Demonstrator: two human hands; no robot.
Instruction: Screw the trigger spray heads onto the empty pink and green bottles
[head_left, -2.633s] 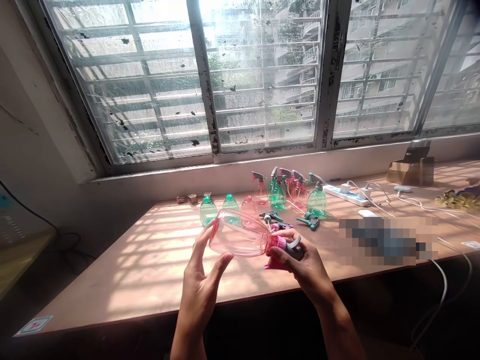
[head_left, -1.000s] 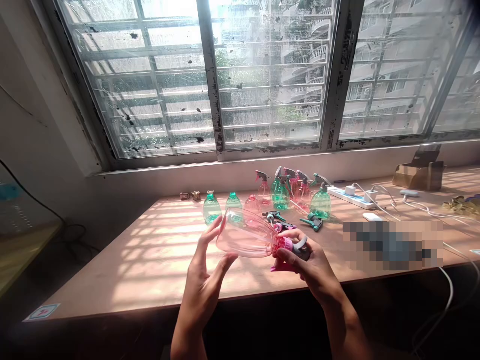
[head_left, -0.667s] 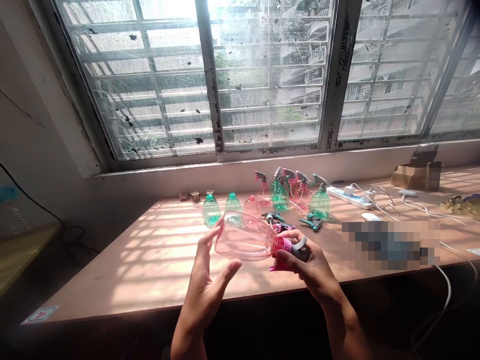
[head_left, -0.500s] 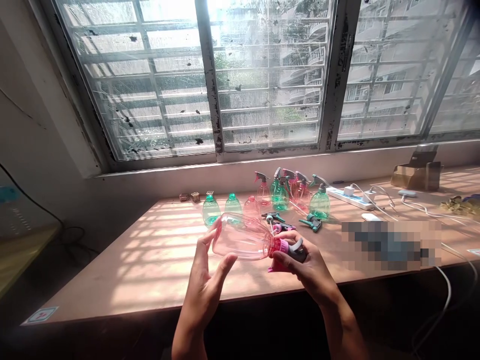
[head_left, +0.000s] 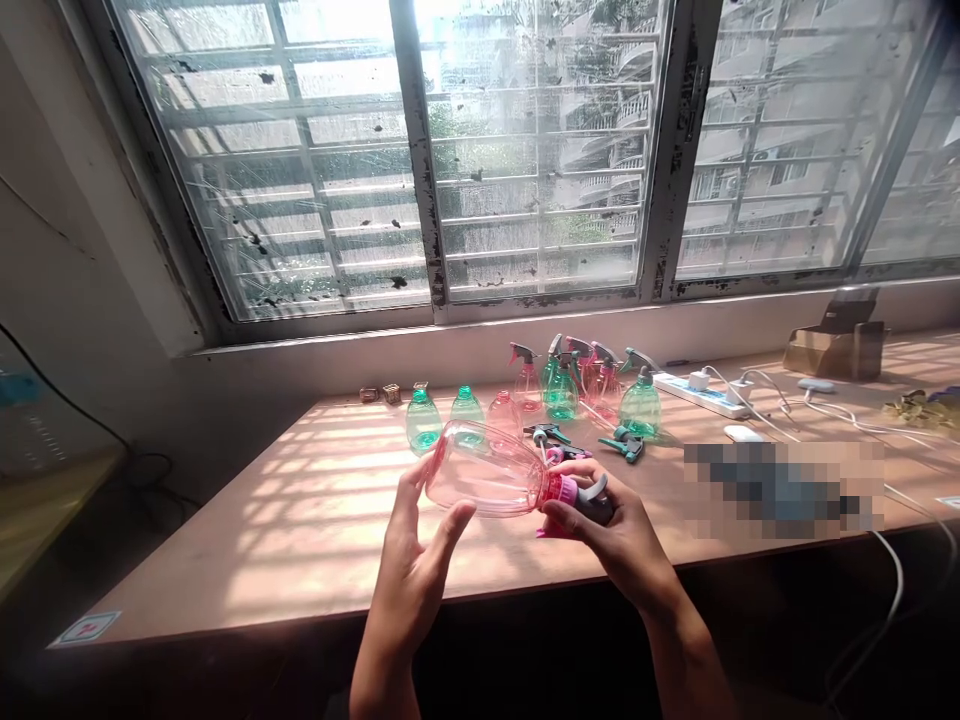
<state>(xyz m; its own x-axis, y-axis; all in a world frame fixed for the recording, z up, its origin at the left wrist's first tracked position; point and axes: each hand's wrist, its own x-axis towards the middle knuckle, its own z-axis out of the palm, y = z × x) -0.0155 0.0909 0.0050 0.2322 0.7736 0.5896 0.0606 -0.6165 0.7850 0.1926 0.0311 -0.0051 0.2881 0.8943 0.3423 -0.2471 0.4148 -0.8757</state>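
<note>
A clear pink spray bottle (head_left: 484, 478) lies sideways in the air above the table's front, its base to the left. My left hand (head_left: 420, 550) is closed around the base end, thumb in front. At the neck, my right hand (head_left: 615, 525) grips the pink collar of the grey-and-pink spray head (head_left: 571, 492) with thumb and fingers. Behind the bottle stand headless bottles: a green one (head_left: 424, 422), another green one (head_left: 467, 415) and a pink one (head_left: 504, 412). Loose spray heads lie nearby, including a green-and-grey one (head_left: 622, 444).
Several bottles with spray heads, among them a green one (head_left: 640, 405), stand near the wall. A white power strip (head_left: 701, 396) with cables, a white mouse (head_left: 742, 434) and a cardboard box (head_left: 834, 345) are to the right. The wooden table (head_left: 300, 540) has a front edge close to my arms.
Both hands keep their hold on the spray bottle. Its base end has risen very slightly, and the rest of the scene has hardly shifted.
</note>
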